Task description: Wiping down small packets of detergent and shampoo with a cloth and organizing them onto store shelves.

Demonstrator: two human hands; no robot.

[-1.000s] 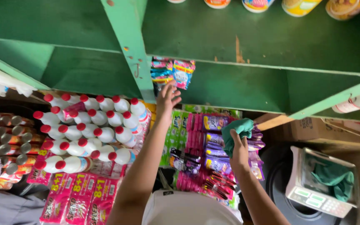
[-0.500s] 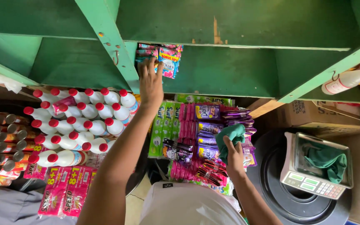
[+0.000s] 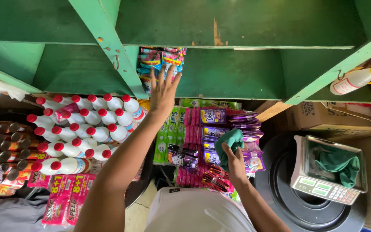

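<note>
A: Nearest the viewer, what does the right hand (image 3: 235,161) grasp?

B: A soft green cloth (image 3: 229,145), bunched into a rounded wad. The fingers are clenched around its lower part, and the loose folds stand up above the knuckles.

A: And behind that hand?

B: Glossy hanging sachet strips (image 3: 220,141), pink and purple, touching or just behind the cloth. Their long axes run up and down in the picture. To the hand's right sits a weighing scale (image 3: 328,176) with a shallow metal pan, and in the pan lies a second green cloth (image 3: 338,161), crumpled. The scale rests on a round black lid (image 3: 280,197).

A: The left hand (image 3: 163,88)?

B: Open, fingers spread and pointing up and away, with nothing gripped. The fingertips reach a bundle of small printed packets (image 3: 162,64), crinkled foil in blue, pink and white, that hangs from the green wooden shelf (image 3: 237,73). Whether they actually touch cannot be told. The bundle's long axis runs down from the shelf edge, just beside the slanted green post (image 3: 108,47).

A: To that hand's left?

B: Rows of white plastic bottles with red caps (image 3: 82,129), lying with their caps toward the camera. Farther left are dark bottles with metal caps (image 3: 1,141).

A: Farthest right?

B: A pale squeeze bottle (image 3: 357,79), lying on its side with its nozzle pointing up and to the right.
</note>
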